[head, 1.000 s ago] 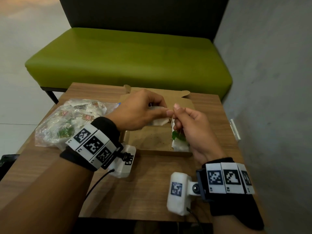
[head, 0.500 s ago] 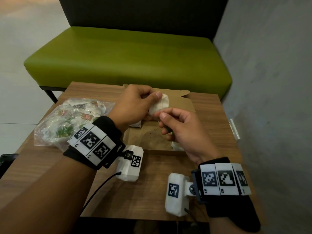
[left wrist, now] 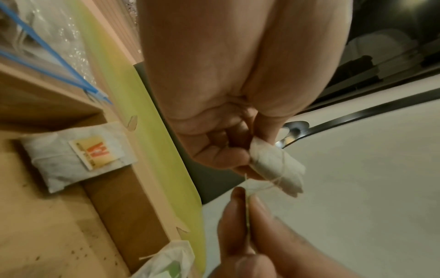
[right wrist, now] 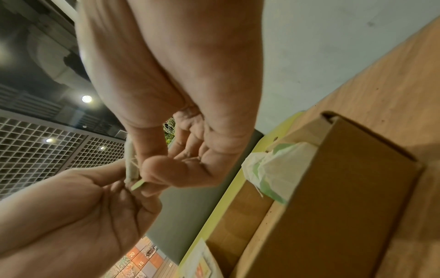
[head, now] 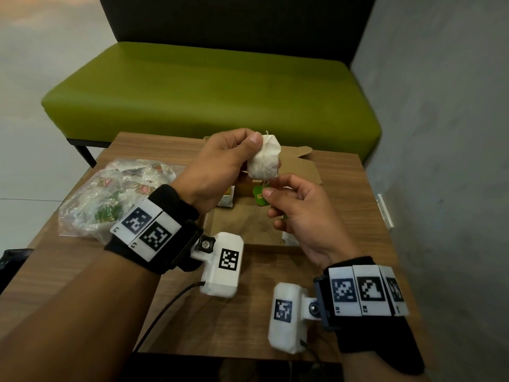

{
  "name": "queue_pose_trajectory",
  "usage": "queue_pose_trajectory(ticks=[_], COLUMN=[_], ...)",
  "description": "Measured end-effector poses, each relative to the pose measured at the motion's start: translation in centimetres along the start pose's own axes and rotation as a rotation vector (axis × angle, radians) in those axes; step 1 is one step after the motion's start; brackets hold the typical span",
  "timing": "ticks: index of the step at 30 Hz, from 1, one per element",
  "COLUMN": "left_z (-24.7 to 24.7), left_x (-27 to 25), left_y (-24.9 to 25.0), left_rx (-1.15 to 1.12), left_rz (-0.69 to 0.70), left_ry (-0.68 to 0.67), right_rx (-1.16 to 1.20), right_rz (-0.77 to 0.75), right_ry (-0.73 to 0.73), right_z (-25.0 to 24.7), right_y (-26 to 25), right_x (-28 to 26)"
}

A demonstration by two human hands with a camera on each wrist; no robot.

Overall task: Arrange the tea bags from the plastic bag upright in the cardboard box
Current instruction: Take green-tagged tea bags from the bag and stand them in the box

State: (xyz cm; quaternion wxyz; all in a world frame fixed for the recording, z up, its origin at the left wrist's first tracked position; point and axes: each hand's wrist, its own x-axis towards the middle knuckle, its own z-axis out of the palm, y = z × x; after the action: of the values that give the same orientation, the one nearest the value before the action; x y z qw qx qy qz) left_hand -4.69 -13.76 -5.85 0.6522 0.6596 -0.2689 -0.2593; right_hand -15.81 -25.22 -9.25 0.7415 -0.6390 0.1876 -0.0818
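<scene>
My left hand (head: 249, 153) grips a white tea bag (head: 263, 158) above the open cardboard box (head: 248, 224); its string is wrapped around the tea bag (left wrist: 278, 169). Just below, my right hand (head: 271, 187) pinches the bag's green tag (head: 259, 196) between thumb and forefinger. The green tag (right wrist: 138, 185) shows edge-on at the thumb. Inside the box, one tea bag with an orange tag (left wrist: 78, 156) leans at the left wall. Another tea bag with green print (right wrist: 273, 173) stands at the right wall. The plastic bag (head: 110, 197) of tea bags lies left of the box.
Everything sits on a small wooden table (head: 234, 312). A green bench (head: 206, 92) stands behind it and a grey wall (head: 440, 133) runs along the right. The box's lid flap (head: 300, 164) lies open toward the bench. Loose tea dust speckles the box floor.
Both hands rose from low over the box. The left hand lifted the tea bag higher and more upright; the right hand's pinch shifted to the green tag below the bag.
</scene>
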Motion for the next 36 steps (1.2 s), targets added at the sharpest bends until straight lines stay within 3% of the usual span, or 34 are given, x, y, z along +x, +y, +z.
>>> queue_pose_trajectory(ticks=[8,14,20,28,36], left_z=[1.1,2.3,3.1,2.7,1.7], left_x=[-0.1,0.0,-0.1,-0.2,-0.5], left_y=[0.0,-0.7,-0.7,-0.9,0.1], left_rx=[-0.126,-0.056,-0.052,0.109,0.093], left_rz=[-0.049,-0.055,-0.087,-0.068,-0.082], left_ry=[-0.04,-0.031,0.009,0.063,-0.072], right_rx=[0.114,0.144,0.161,0.052,0.059], right_rz=[-0.177,-0.27,-0.351,-0.355,-0.309], right_ry=[0.062,0.031,0.12,0.248,0.324], right_z=[-0.4,-0.2,-0.2,-0.2,-1.2], right_y=[-0.4,-0.6,-0.6,-0.4,-0.2], right_x=[0.0,-0.1,0.1,0.0,0.1])
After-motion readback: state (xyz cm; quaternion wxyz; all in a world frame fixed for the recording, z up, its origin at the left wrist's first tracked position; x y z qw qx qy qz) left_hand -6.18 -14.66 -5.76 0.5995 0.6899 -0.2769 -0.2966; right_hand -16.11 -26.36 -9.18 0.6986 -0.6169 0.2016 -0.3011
